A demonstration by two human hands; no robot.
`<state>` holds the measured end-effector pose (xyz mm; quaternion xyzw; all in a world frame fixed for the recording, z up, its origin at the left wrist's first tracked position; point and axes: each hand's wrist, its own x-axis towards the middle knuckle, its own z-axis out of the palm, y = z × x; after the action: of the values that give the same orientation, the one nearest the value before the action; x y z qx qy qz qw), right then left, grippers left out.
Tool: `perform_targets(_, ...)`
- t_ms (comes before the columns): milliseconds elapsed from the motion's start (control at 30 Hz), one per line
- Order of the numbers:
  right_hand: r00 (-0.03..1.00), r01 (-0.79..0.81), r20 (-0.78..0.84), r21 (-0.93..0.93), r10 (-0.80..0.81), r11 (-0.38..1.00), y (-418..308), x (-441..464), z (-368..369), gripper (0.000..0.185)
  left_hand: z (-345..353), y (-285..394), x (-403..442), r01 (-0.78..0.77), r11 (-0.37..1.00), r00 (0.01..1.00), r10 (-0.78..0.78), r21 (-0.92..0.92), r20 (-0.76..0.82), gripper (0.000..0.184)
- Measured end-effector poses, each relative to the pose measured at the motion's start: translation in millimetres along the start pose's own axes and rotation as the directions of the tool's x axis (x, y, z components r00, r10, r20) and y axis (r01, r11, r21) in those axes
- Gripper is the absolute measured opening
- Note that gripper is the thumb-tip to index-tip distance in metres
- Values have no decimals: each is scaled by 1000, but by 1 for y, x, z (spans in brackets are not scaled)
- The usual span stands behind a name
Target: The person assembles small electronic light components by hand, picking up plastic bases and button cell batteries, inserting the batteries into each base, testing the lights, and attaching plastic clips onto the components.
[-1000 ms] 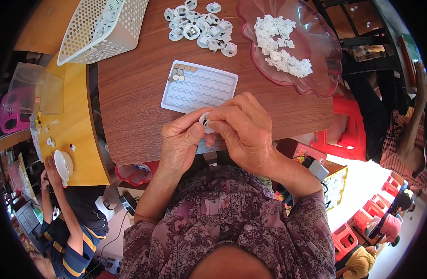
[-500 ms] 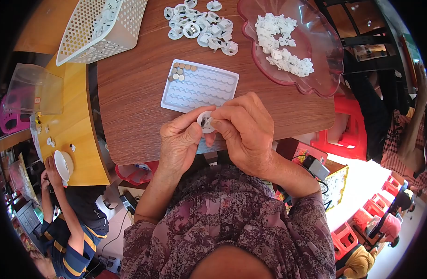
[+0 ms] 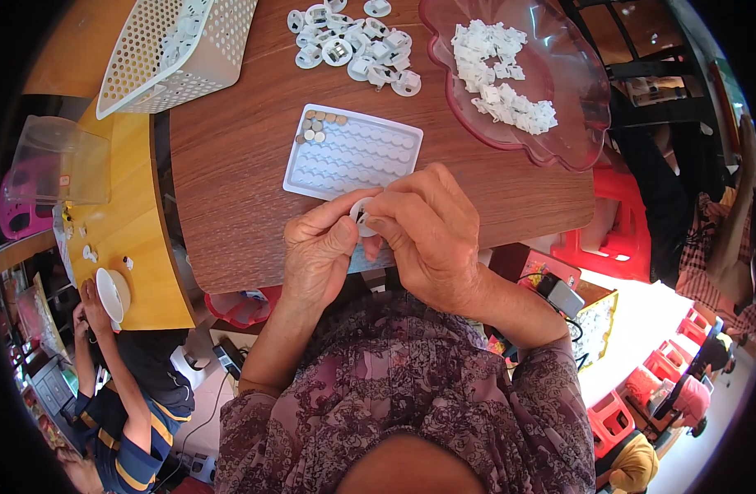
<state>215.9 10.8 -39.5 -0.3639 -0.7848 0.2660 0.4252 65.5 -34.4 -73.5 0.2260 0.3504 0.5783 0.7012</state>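
Between my two hands is a small round white plastic piece with dark parts in its middle. My left hand pinches its left edge between thumb and fingers. From the other side my right hand presses thumb and forefinger onto its face, covering much of it. Whether a smaller part sits under those right fingertips cannot be seen. Just beyond my hands lies a white ridged tray, with several button cells in its upper left corner.
A pile of similar round white pieces lies at the table's far side. A pink scalloped bowl holds small white parts. At far left stands a perforated white basket. Another person's hands are by a white bowl.
My right hand has shifted slightly left, and its fingers now cover more of the round piece. My left hand keeps its pinch.
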Motion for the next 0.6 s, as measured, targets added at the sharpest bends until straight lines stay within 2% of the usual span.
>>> perform_targets(233,999,-22,-32,-72,20,997,-3,-3,2,25,2,-2,0,-13,1000,1000,13,17,24,44)
perform_targets(333,999,-1,-47,-103,-4,995,0,-7,7,25,5,-1,-4,5,999,999,-3,49,-41,42)
perform_targets(400,992,20,-125,-100,-32,995,1,-8,11,25,8,1,-5,-45,992,998,50,115,-37,40)
perform_targets(533,988,31,-148,-105,-46,994,1,-11,15,26,8,3,-6,-40,993,999,44,109,-32,38)
perform_targets(600,978,-30,-206,-108,7,994,-1,-11,17,25,8,5,-7,-42,996,999,44,81,-28,34)
